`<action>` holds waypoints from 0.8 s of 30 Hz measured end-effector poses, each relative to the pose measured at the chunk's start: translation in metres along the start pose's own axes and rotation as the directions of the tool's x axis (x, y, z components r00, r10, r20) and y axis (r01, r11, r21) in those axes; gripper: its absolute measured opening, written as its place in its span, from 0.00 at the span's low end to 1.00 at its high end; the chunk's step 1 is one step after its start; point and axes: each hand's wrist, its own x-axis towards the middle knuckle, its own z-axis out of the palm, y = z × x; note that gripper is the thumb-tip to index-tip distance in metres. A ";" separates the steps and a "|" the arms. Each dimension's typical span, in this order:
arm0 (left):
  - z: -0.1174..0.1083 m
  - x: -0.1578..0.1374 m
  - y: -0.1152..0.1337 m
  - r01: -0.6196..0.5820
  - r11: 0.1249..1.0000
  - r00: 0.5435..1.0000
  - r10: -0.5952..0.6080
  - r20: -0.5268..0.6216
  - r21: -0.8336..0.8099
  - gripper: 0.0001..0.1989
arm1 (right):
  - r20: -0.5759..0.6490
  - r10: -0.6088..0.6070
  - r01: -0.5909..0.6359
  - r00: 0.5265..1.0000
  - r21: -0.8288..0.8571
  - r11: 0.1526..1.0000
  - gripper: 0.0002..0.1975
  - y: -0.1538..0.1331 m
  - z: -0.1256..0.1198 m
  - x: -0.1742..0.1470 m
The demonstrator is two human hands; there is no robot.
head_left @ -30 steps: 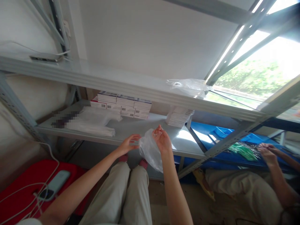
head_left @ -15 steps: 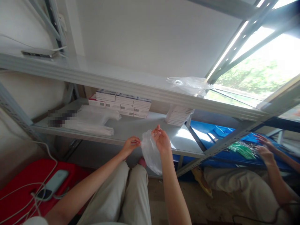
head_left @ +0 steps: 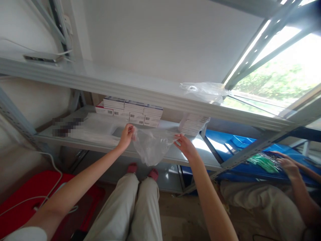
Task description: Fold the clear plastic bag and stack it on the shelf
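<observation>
A clear plastic bag hangs stretched between my two hands at the front edge of the lower shelf. My left hand pinches its left upper corner. At the opposite corner, my right hand has thumb and fingers closed on the plastic. Left of the bag, a pile of flat plastic bags lies on the shelf. Stacked white boxes with barcodes stand behind. Another stack of thin white boxes sits to the right, with clear plastic at its right side.
The upper shelf's grey edge runs above my hands. On it lie crumpled clear plastic and a flat device with a cable. At right, a co-worker's hand is at green packets over blue bins. A red stool stands lower left.
My hands have moved apart and spread the plastic bag between them. My left hand rose and went left; my right went right. The co-worker's hands came down to the green packets.
</observation>
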 end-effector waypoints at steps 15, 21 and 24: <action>0.044 0.072 -0.044 0.196 0.827 0.978 -0.203 -0.045 0.527 0.13 | -0.326 0.192 -0.218 0.926 -0.048 0.975 0.17 0.064 -0.024 0.070; 0.024 0.011 -0.068 0.035 0.794 0.999 -0.016 -0.036 0.606 0.16 | -0.210 0.118 -0.178 0.971 -0.294 0.939 0.29 0.123 -0.017 0.034; 0.022 -0.002 -0.071 0.080 0.799 0.983 -0.161 0.084 0.596 0.24 | -0.124 -0.007 -0.039 0.992 -0.364 0.931 0.35 0.136 0.000 0.030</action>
